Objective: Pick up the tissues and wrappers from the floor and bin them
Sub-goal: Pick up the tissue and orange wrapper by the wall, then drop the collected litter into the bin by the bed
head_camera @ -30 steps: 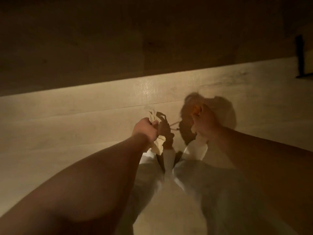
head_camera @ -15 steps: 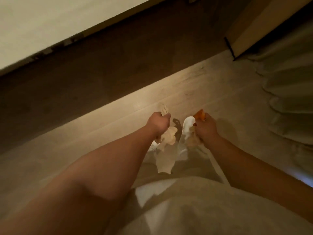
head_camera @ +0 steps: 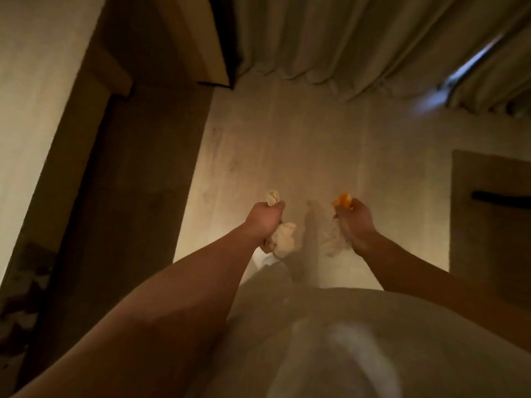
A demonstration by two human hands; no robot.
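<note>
My left hand (head_camera: 265, 221) is closed around crumpled white tissues (head_camera: 283, 239), which stick out above and below the fist. My right hand (head_camera: 357, 222) grips an orange wrapper (head_camera: 342, 201) at its top and a pale crumpled tissue (head_camera: 334, 239) below the palm. Both hands are held out in front of me above the pale floor (head_camera: 301, 156). No bin is in view.
A dark wooden bed frame (head_camera: 129, 179) with a light mattress runs along the left. Pleated curtains (head_camera: 359, 41) hang across the far side. A dark cabinet (head_camera: 491, 225) with a black handle stands at the right. My pale clothing fills the bottom.
The view has swung to the right and lifted, away from the bed side toward the curtains and the cabinet. Both hands keep their hold and have moved a little apart.
</note>
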